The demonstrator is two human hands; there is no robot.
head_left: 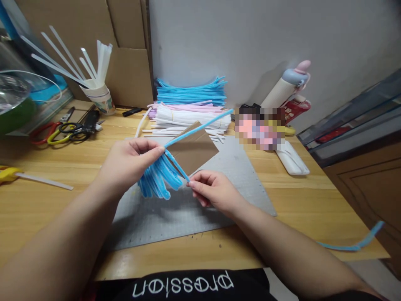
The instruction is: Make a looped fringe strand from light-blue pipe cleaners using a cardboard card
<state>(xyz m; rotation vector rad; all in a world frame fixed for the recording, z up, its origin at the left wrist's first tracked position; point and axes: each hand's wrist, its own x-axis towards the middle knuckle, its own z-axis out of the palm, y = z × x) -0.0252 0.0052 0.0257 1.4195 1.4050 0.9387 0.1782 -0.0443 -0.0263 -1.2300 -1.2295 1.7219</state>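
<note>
My left hand point(134, 161) pinches a bunch of blue pipe cleaners point(159, 179) bent into loops that hang below the fingers. From that pinch one straight blue pipe cleaner point(200, 127) sticks out up and to the right. Another length slants down to my right hand point(213, 188), whose thumb and fingers are closed on its end. Behind the hands a brown cardboard square point(197, 146) lies on the grey cutting mat point(241, 179). Both hands are above the mat.
Blue pipe cleaners point(191, 92) and white ones point(191, 117) are stacked by the wall. At left are scissors point(67, 129), a cup of glue sticks point(100, 98) and a yellow glue gun point(8, 174). A bottle point(283, 90) stands back right; a loose blue strip point(351, 246) lies front right.
</note>
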